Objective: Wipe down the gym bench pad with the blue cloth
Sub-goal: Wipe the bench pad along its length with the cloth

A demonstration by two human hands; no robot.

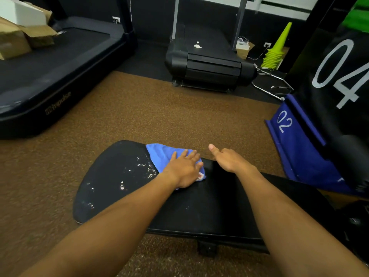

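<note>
A black gym bench pad (119, 182) lies low across the bottom middle, with wet, shiny droplets on its rounded left part. The blue cloth (161, 154) lies on the pad's far edge. My left hand (184, 169) presses flat on the cloth with straight fingers. My right hand (229, 159) rests on the pad's far edge to the right of the cloth, thumb stretched out, its fingers hidden over the edge.
Brown speckled floor surrounds the bench. A black treadmill (50, 76) with cardboard boxes (22, 37) stands at the left, another treadmill (207, 60) at the back. Stacked green cones (277, 48), a blue numbered box (299, 148) and a black one (343, 80) crowd the right.
</note>
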